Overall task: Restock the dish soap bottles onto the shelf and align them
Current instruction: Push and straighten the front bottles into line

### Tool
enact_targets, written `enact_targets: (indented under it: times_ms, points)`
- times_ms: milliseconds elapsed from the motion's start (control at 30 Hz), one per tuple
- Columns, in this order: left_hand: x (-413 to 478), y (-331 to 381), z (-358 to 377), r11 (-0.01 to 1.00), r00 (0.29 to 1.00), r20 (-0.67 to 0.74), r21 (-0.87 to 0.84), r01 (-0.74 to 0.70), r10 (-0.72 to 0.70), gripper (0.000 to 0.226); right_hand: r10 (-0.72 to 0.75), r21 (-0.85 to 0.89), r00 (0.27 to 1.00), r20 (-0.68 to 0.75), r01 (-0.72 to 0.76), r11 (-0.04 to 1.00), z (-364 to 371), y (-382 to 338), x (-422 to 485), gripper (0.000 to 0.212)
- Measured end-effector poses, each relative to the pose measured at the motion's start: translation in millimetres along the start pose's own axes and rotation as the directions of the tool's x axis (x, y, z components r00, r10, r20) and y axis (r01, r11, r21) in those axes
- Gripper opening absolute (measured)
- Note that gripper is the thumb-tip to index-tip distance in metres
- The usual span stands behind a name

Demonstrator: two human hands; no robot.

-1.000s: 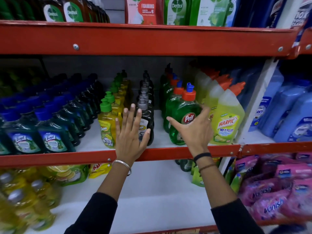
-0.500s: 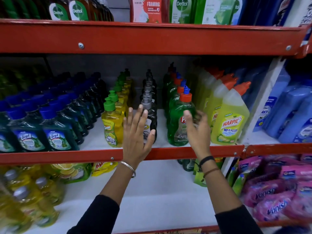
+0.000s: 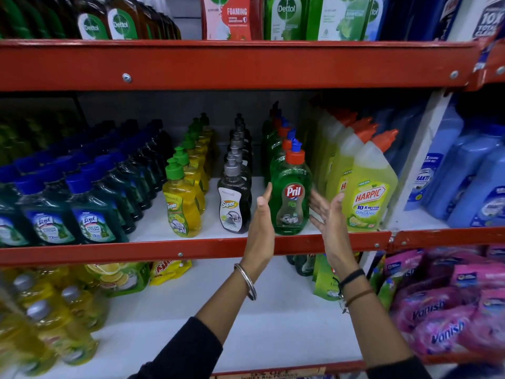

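Green bottle: the front green soap bottle (image 3: 291,199) stands upright at the front edge of the middle shelf (image 3: 191,251), label facing out, heading a row of like bottles that runs toward the back.
Left hand: the left hand (image 3: 261,214) is flat and unclenched, palm turned inward, just beside the bottle's left side; whether the fingertips touch the plastic I cannot tell.
Right hand: the right hand (image 3: 326,214) is also spread loose, palm inward, near the bottle's right side with a visible gap, gripping nothing.
Neighbours left: a dark soap bottle (image 3: 234,203) and a yellow soap bottle (image 3: 182,207) each front their own row, both upright and facing forward.
Neighbours right: a yellow-green cleaner bottle (image 3: 369,198) stands just beside the green row.
Further left: rows of blue-capped bottles (image 3: 93,214) fill that end of the shelf.
Done so far: the three soap rows look stocked, and their front bottles sit roughly level with one another along the shelf edge.
Left to do: judging from the cupped pose, the green row is being squared up; a small nudge may remain, and bare white gaps between the rows suggest spacing could be tightened.
Risk: a sideways push could tip the bottle into its neighbours.
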State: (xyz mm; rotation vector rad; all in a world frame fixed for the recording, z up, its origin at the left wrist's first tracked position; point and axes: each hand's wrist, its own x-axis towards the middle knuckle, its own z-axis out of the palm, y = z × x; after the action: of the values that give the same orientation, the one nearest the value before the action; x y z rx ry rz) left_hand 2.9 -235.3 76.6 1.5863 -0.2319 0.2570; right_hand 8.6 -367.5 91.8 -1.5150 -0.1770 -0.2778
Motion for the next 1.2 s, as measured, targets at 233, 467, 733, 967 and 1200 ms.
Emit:
enact_targets:
  times_ms: [233, 467, 733, 967, 1200]
  points:
    - [-1, 1, -4, 1.000, 1.000, 0.016, -0.001, 0.000, 0.000, 0.068, -0.017, -0.007, 1.000, -0.003, 0.017, 1.000, -3, 3, 1, 0.117]
    - [-4, 2, -6, 0.999, 1.000, 0.020, 0.044, -0.020, 0.019, 0.065, -0.034, -0.012, 0.999, 0.025, 0.034, 0.999, -1, 7, 3, 0.118]
    - [-30, -2, -22, 0.942, 0.892, -0.331, -0.025, -0.336, 0.309, 0.069, -0.394, -0.038, 0.906, -0.154, 0.393, 0.919, 40, 31, -41, 0.065]
    - [1, 4, -71, 0.988, 0.917, -0.369, 0.064, -0.137, 0.151, 0.066, -0.178, 0.085, 0.973, 0.145, 0.167, 0.982, 101, 26, -44, 0.089]
    - [2, 4, -89, 0.994, 0.990, -0.129, 0.098, -0.053, 0.066, 0.062, -0.014, 0.124, 0.982, 0.188, -0.010, 0.992, 114, 22, -20, 0.107]
